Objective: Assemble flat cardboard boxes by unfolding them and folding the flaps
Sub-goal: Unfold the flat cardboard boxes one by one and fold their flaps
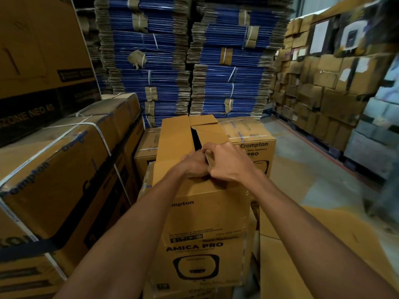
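A brown cardboard box point(205, 219) printed "AMICA PRO" stands upright in front of me on other boxes. Its top flaps point(174, 139) are folded down, with a dark gap showing between them in the middle. My left hand point(194, 164) and my right hand point(228, 164) meet at the near end of that gap. Both grip the edges of the flaps, fingers curled over the cardboard. A small inner flap edge shows between the two hands.
Strapped brown cartons point(64, 169) are stacked at my left. Another printed box point(250, 134) stands behind the one I hold. Tall bundles of flat blue cardboard point(190, 61) fill the back. Stacked cartons point(323, 83) line the right wall. Flat cardboard point(313, 244) lies at lower right.
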Tool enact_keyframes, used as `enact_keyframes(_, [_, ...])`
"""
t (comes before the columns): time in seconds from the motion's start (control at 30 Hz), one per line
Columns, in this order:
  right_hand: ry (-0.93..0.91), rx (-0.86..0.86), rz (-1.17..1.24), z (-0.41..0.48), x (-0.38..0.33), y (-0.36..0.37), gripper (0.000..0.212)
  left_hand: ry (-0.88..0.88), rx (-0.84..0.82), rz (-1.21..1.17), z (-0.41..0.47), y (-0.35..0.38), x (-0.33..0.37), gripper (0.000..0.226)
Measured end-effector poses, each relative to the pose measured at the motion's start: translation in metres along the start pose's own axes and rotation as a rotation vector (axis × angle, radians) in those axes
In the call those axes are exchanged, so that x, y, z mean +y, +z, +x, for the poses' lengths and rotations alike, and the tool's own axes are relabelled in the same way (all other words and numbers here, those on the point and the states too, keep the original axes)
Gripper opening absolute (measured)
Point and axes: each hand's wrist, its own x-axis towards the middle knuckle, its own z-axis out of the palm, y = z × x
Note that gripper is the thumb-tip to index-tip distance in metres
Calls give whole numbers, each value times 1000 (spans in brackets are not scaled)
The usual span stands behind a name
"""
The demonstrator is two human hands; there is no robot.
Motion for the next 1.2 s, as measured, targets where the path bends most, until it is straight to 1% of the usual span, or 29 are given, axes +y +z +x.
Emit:
enact_keyframes(0.03, [19,0,35,2,3,-3,69,-12,44,-10,2,-2,3,23])
enact_keyframes(0.1, [47,22,96,5,10,-11,67,-34,167,-49,3,-9,7,22])
enact_keyframes(0.17, [68,22,134,5,16,-17,68,-52,244,-118,-2,-17,14,33])
enact_keyframes(0.27, [134,-34,107,8,25,-23,66,-44,303,-176,-14,-30,24,46])
enact_keyframes(0.4, [107,-113,90,21,34,-32,65,-45,390,-225,-30,-38,34,47])
enact_keyframes(0.43, [97,-146,100,23,38,-35,69,-54,414,-233,-33,-38,33,46])
enact_keyframes(0.53, [90,-249,158,32,50,-47,94,-71,506,-230,-49,-40,33,56])
enact_keyframes(0.6, [75,-325,205,39,58,-54,103,-41,575,-245,-62,-40,36,55])
enact_keyframes(0.7, [80,-492,324,44,65,-61,110,19,697,-199,-77,-34,38,52])
enact_keyframes(0.83, [70,-556,301,43,67,-67,111,174,834,-122,-90,-16,38,41])
enact_keyframes(0.93, [24,-609,201,38,69,-64,127,254,942,72,-98,4,39,42])
enact_keyframes(1.0, [-38,-598,125,30,74,-55,136,318,1048,240,-100,13,38,39])
enact_keyframes(1.03, [-55,-557,127,24,75,-50,134,351,1085,298,-100,16,36,37])
enact_keyframes(1.07, [-62,-505,155,17,75,-45,124,376,1091,338,-101,17,34,35])
enact_keyframes(1.1, [-66,-455,211,11,77,-37,107,388,1060,365,-101,17,32,35])
enact_keyframes(1.17, [-35,-412,277,-4,78,-19,69,360,920,410,-106,13,32,34])
enact_keyframes(1.2, [-11,-380,282,-10,80,-9,58,321,831,450,-109,9,33,34])
